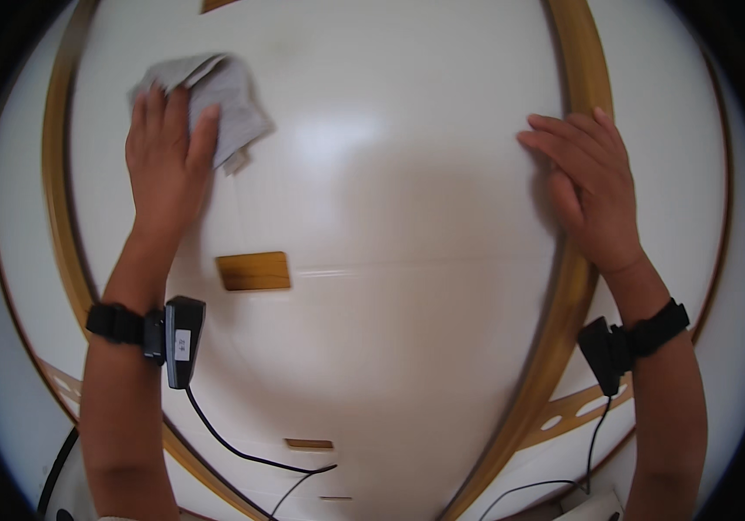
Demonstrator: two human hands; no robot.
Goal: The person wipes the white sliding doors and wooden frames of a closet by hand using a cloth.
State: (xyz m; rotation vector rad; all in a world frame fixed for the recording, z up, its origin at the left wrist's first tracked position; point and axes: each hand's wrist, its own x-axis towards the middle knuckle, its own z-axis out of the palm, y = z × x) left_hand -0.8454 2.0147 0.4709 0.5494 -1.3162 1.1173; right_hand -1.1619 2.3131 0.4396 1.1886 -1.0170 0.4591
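Observation:
My left hand [167, 150] lies on a crumpled light grey cloth [232, 107], pressing it flat against a glossy white panel [379, 215] near its left side. The fingers are spread over the cloth's lower left part, and a folded edge shows above them. At the right, my right hand [584, 169] rests by the panel's wooden edge trim [577, 58], its fingers loosely bent and the fingertips over the white surface. It holds nothing that I can see. Each wrist wears a black strap with a small black device and a cable.
A wood-coloured rectangular inset [254, 271] sits in the panel below my left hand, with a narrower one [309, 444] lower down. Curved wooden trim [59, 163] borders the left side. Black cables [235, 449] hang from the wrist devices.

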